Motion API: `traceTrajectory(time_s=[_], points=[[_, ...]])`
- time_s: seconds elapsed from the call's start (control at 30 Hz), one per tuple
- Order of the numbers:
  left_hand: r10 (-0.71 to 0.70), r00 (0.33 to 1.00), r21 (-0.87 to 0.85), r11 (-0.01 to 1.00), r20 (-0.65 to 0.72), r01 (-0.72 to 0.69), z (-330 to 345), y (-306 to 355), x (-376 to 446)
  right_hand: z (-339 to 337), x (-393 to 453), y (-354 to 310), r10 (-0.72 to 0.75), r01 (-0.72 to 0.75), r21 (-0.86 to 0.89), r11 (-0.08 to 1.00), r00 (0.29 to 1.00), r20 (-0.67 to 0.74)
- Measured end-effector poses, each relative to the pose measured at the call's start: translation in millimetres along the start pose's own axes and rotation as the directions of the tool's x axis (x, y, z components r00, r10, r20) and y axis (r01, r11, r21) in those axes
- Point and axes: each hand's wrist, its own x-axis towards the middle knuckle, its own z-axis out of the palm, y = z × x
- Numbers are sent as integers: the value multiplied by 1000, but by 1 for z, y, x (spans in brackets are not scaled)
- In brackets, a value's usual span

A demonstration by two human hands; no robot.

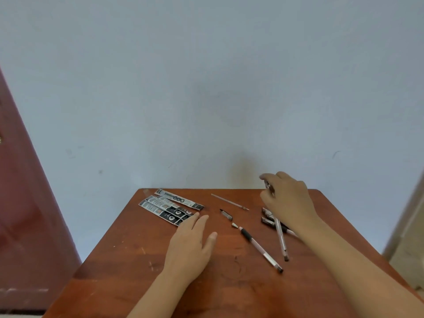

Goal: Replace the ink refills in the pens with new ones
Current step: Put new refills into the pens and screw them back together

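My left hand (pixel 191 244) lies flat and open on the brown table (pixel 137 271), fingertips touching the refill packets (pixel 169 207). My right hand (pixel 288 200) hovers near the table's far right, fingers curled around a small dark, shiny pen part (pixel 269 188). A bare refill (pixel 230 202) lies near the far edge. A black cap (pixel 226 214) and a small metal tip (pixel 234 225) lie in the middle. A pen barrel with a black grip (pixel 260 249) lies diagonally beside them. Under my right wrist are two more pens (pixel 281 239) and dark caps (pixel 267 221).
The small table stands against a pale blue wall (pixel 206 88). A dark red door (pixel 20 214) is at the left. The table's edges are close on both sides, and a beige floor strip (pixel 408 249) shows at the right.
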Motion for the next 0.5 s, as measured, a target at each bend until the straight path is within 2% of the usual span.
traceTrajectory(time_s=[0.07, 0.13, 0.27, 0.37, 0.43, 0.5], points=[[5, 998, -111, 994, -58, -12, -6, 7, 11, -12, 6, 1, 99, -77, 255, 964, 992, -74], [12, 995, -147, 989, -99, -27, -8, 14, 19, -11, 10, 6, 227, -170, 460, 871, 971, -71], [65, 992, 81, 995, -108, -57, 5, 29, 33, 25, 5, 17, 387, -354, 677, 645, 915, 110], [186, 966, 138, 977, -178, -162, 20, 34, 44, 51, -9, 18, 315, -378, 704, 601, 922, 227], [202, 975, 35, 979, -92, -199, 29, 30, 48, 59, -15, 21, 232, -350, 727, 590, 937, 263], [229, 973, -54, 972, 26, -227, 36, 21, 48, 64, -19, 26, 146, -318, 699, 641, 944, 296]])
